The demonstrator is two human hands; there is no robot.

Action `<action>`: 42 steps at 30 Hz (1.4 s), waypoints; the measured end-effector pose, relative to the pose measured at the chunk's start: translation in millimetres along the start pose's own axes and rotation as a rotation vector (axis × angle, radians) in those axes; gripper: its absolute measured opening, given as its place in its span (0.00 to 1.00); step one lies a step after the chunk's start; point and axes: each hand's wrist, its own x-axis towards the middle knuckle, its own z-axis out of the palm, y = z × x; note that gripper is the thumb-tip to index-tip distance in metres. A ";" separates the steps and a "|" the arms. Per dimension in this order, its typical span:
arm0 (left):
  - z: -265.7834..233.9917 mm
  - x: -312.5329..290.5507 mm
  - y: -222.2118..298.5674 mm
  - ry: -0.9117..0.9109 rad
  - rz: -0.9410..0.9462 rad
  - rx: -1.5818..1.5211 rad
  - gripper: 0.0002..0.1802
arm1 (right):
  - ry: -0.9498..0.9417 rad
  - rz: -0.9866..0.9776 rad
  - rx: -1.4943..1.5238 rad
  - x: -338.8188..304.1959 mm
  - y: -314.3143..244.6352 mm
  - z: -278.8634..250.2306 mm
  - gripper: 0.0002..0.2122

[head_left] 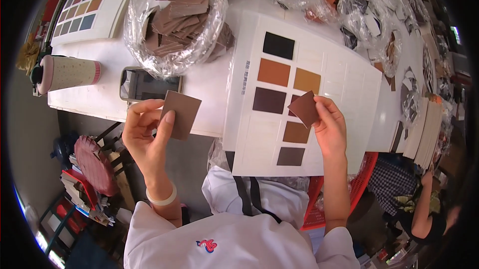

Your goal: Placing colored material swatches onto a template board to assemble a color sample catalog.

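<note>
Between thumb and fingers, my left hand (145, 137) pinches a taupe-brown rectangular swatch (185, 110) just past the table's front edge. My right hand (331, 124) grips a reddish-brown swatch (303, 108) by its right corner, tilted above a white sample card (344, 79). Several coloured swatches sit in columns on the left half of that card, including a black swatch (279, 45) and an orange-brown swatch (273, 72). The held reddish-brown swatch partly covers a dark red one. Beyond my left hand, a clear plastic bag (212, 0) stands open, full of loose brown swatches (177, 22).
A phone (142, 85) and a speckled tumbler (72, 74) lie at the left. Another sample board (107, 22) rests behind them. More plastic bags (359, 14) crowd the far right, near stacked boards (426, 132). A red crate (364, 179) is below the edge; a person (419, 209) works at right.
</note>
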 end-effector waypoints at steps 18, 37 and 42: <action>17.2 -68.9 -26.1 -0.535 -0.510 -0.209 0.07 | 0.083 0.019 -0.421 -37.5 52.3 41.5 0.07; 54.5 -65.4 -19.9 -0.791 -0.222 0.078 0.06 | 0.145 -0.068 -0.522 -44.8 64.8 50.8 0.07; 59.5 -63.0 -18.1 -0.831 -0.185 0.166 0.04 | 0.138 -0.088 -0.546 -45.1 65.1 50.9 0.07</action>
